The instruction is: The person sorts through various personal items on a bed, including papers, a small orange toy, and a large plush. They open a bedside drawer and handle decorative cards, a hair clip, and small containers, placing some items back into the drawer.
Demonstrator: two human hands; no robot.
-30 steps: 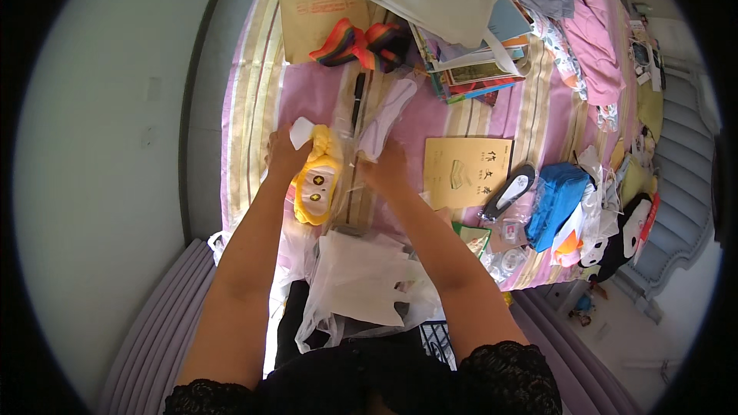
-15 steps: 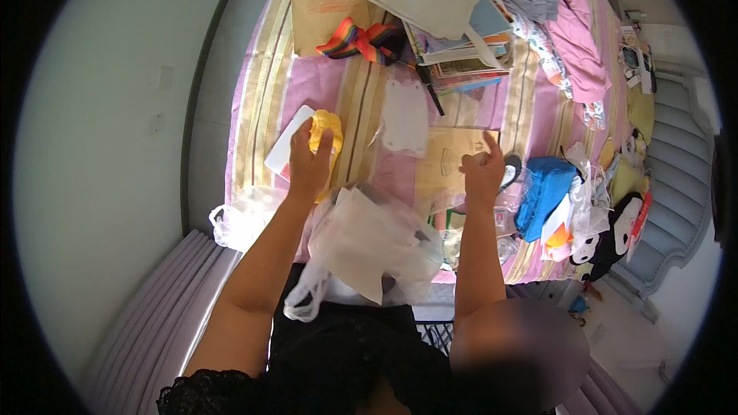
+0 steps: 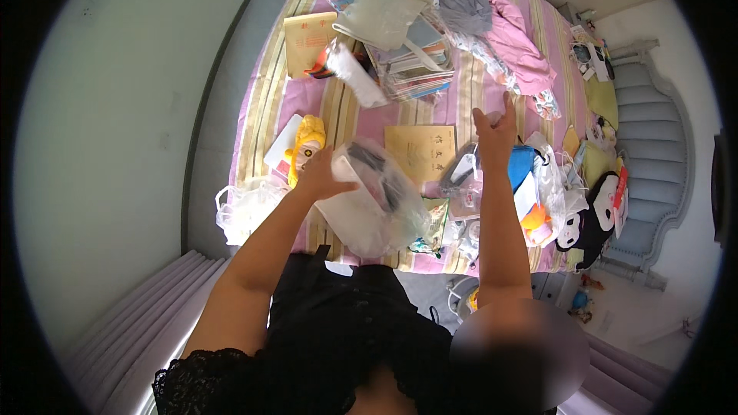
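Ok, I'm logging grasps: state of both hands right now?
Left hand: open, by the plastic bag; contact can't be told.
Right hand: open, holding nothing.

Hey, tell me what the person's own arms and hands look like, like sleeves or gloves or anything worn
The left sleeve is short, black and lacy; the right one is lost in blur. Both forearms are bare. The left hand and right hand wear no gloves.
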